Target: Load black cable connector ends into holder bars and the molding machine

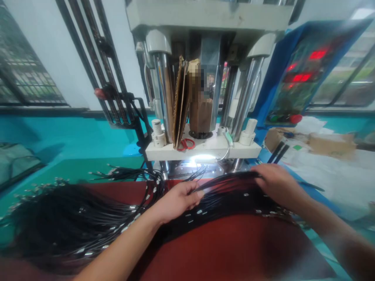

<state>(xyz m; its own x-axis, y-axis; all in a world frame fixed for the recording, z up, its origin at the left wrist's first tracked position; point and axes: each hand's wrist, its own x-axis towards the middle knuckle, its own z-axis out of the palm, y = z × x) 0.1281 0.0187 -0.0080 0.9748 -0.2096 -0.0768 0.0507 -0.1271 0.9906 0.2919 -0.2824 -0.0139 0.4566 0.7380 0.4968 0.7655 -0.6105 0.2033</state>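
A bundle of thin black cables (228,180) stretches in front of the machine, its strands spread between my two hands. My left hand (183,201) pinches the cables near the left end of this span, thumb and fingers together. At the other end my right hand (274,181) is closed around the bundle. More black cables (222,207) with small white tags lie just below, across the red-brown table top (216,249). To the left of my left hand spreads a large pile of black cables (58,218) with shiny metal tips.
Behind the cables stands a press machine (205,152) with steel columns. Red-handled scissors (186,144) and cardboard (179,101) rest on its plate. A blue control box (304,74) with red displays is at right, above white sheeting (336,179) and black-handled tools (278,152).
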